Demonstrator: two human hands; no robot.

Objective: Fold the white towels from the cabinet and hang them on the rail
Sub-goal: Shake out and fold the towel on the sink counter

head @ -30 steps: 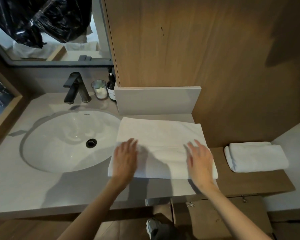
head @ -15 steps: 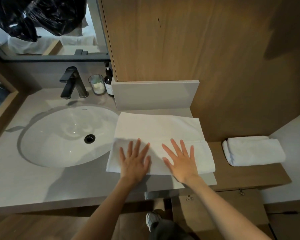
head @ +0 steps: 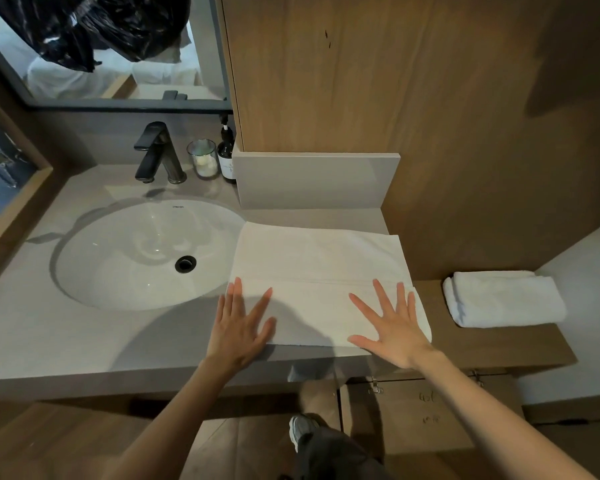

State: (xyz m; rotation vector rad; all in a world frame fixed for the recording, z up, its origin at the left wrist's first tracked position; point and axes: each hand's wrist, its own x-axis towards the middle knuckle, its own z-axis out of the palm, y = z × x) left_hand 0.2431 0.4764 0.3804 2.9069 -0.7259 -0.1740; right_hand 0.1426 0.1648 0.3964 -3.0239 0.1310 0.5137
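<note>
Left hand (head: 239, 327) and right hand (head: 394, 325) lie flat, fingers spread, gripping nothing, pressing the near fold of the smooth white towel (head: 321, 261) on the grey countertop (head: 66, 337), right of the oval sink (head: 118, 258).

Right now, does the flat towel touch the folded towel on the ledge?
Apart: head view shows bare ledge between the flat towel and the folded towel.

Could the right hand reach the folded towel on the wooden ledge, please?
Probably yes: the right hand is open, holding nothing, and only bare ledge separates it from the folded towel.
</note>
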